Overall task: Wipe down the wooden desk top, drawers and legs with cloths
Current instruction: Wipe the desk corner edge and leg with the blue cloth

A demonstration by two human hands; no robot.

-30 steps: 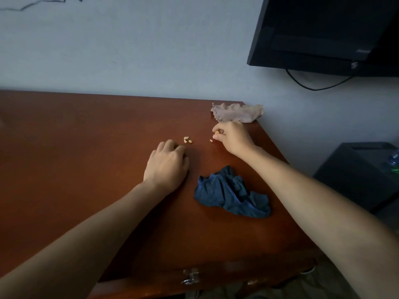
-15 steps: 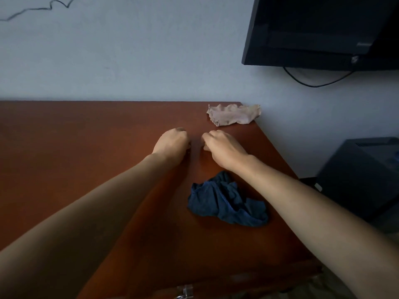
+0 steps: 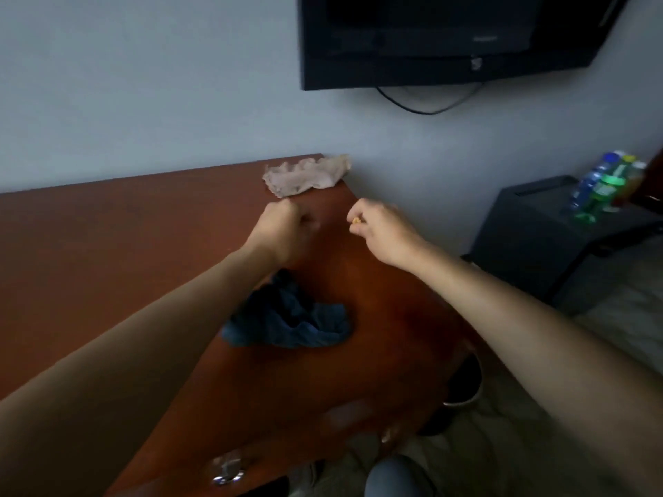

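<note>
The reddish wooden desk (image 3: 107, 245) fills the left and centre of the view. A crumpled blue cloth (image 3: 297, 322) lies on its top near the right side, partly hidden by my left forearm. A beige cloth (image 3: 306, 175) lies at the far right corner against the wall. My left hand (image 3: 283, 227) is a closed fist above the desk just short of the beige cloth; what it holds, if anything, is hidden. My right hand (image 3: 382, 227) hovers at the desk's right edge, its fingertips pinched on small yellowish crumbs (image 3: 356, 220).
A black TV (image 3: 448, 37) hangs on the wall above with a cable drooping below it. A black side table (image 3: 538, 231) with several plastic bottles (image 3: 606, 184) stands to the right. A metal drawer handle (image 3: 226, 473) shows on the desk front.
The crumbs that lay on the desk top are gone from it. Both hands have lifted and moved apart, the right one toward the desk's right edge. The view has tilted and swung right.
</note>
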